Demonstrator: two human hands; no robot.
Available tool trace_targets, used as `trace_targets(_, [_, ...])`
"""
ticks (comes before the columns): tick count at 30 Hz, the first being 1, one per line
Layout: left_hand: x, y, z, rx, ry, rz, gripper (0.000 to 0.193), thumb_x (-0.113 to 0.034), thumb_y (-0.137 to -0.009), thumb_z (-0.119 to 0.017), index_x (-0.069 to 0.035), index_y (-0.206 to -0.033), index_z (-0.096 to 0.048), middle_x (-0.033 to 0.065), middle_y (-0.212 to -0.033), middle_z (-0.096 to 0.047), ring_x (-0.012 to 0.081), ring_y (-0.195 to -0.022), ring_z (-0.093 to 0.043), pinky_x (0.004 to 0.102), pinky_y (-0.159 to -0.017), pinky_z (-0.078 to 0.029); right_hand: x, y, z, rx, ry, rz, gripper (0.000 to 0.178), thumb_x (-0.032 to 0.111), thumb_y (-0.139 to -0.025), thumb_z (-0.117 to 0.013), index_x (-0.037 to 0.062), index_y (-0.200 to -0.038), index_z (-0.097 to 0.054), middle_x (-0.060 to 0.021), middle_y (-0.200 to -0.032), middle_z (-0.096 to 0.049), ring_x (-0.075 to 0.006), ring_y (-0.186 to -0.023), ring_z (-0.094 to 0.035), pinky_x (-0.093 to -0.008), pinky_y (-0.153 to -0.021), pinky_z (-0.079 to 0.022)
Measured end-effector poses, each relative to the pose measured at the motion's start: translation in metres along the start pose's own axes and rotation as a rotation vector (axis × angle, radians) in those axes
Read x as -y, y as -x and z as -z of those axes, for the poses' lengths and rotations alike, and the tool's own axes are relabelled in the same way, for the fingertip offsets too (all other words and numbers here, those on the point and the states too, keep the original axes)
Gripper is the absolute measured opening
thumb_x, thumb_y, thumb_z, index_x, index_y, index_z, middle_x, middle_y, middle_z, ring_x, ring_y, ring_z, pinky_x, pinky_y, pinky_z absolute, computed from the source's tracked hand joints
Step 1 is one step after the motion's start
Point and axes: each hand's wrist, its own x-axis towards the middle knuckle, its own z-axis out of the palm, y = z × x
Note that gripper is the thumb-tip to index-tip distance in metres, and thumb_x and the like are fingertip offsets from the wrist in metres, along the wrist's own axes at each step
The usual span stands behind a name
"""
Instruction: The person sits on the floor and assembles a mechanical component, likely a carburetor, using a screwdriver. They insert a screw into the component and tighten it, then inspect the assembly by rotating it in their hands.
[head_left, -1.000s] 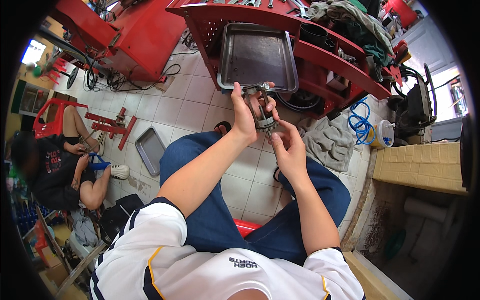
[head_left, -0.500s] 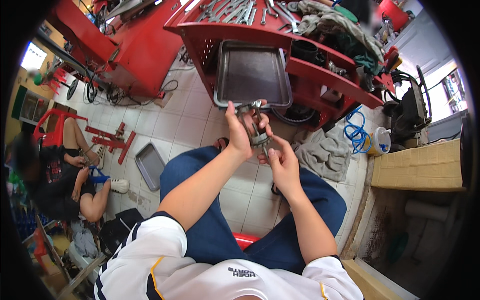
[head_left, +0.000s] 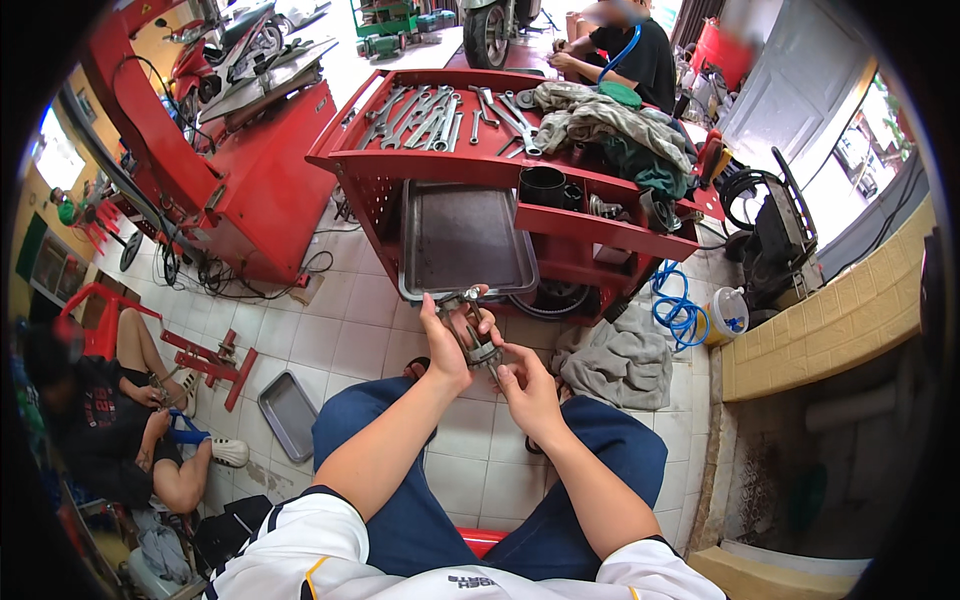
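My left hand (head_left: 447, 346) is wrapped round a dark metal frame-shaped part (head_left: 484, 352), with rods and a shiny bolt head at its upper end. Its exact kind is hard to make out. At the lower end, the thumb and fingers of my right hand (head_left: 526, 388) pinch a thin rod that sticks out of the part. Both hands hold it in front of my knees, in line with the near edge of a shallow metal tray (head_left: 465, 235) on the cart's lower level.
A red tool cart (head_left: 345, 160) stands ahead, with wrenches (head_left: 425, 118) and rags (head_left: 610, 125) on top. A grey cloth (head_left: 620, 365) and a small tray (head_left: 288, 415) lie on the tiled floor. One person (head_left: 110, 420) sits at left, another (head_left: 645, 60) beyond the cart.
The view has tilted up, showing more of the cart top and the person behind it. My hands keep the same hold on the metal part.
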Motion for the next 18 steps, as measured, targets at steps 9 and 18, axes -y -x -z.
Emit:
trace_targets(9, [0.002,0.001,0.004,-0.005,0.054,0.006,0.096,-0.087,-0.090,-0.021,-0.006,-0.127,-0.057,0.0039,-0.070,-0.050,0.0228,-0.066,-0.061,0.0363,-0.068,-0.051,0.003,0.003,0.001,0.048,0.127,0.040,0.046,0.005,-0.095,-0.070,0.0022,-0.137,-0.053,-0.0059,-0.086,-0.068,-0.0111,-0.076,-0.066,-0.0259,-0.069,-0.053])
trace_targets(18, [-0.001,0.001,0.003,-0.003,0.074,0.019,0.097,-0.087,-0.090,-0.020,-0.006,-0.128,-0.057,0.0035,-0.069,-0.050,0.0222,-0.065,-0.061,0.0366,-0.067,-0.051,0.005,0.006,-0.005,0.008,0.251,0.150,0.062,0.003,-0.085,-0.080,0.0037,-0.140,-0.052,-0.0013,-0.081,-0.061,-0.0085,-0.069,-0.056,-0.0247,-0.065,-0.049])
